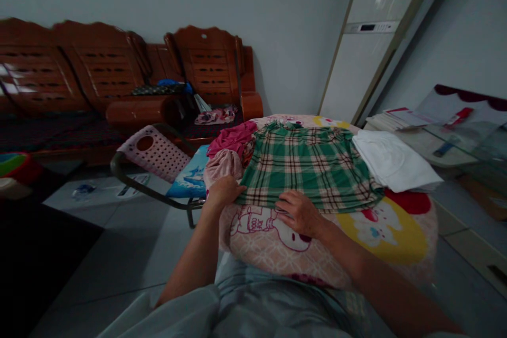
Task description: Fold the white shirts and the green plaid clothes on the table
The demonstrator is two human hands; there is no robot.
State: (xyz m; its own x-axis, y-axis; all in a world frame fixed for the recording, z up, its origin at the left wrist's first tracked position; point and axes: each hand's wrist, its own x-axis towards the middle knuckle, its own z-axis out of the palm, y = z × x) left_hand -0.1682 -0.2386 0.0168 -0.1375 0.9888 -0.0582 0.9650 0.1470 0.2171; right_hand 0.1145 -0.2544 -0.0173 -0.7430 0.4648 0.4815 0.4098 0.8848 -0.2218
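Observation:
A green plaid garment (pixel 304 163) with cream and dark stripes lies spread on a round table, its far edge gathered in small ruffles. At its near left corner my left hand (pixel 225 190) is closed, with thumb and fingers pinching the cloth. My right hand (pixel 300 213) rests on the near hem, fingers slightly apart and lying on the fabric. Left of the garment are a crumpled magenta cloth (pixel 232 139) and a dusty pink cloth (pixel 224 165). A folded white garment (pixel 396 159) lies at the right, against the plaid one.
A patterned pink cover (pixel 269 251) drapes the table. To the left stands a folding chair with a pink perforated back (pixel 156 153) and blue seat (pixel 190 174). Behind is a wooden sofa (pixel 209 63). A glass-topped stand (pixel 455 142) with papers is on the right.

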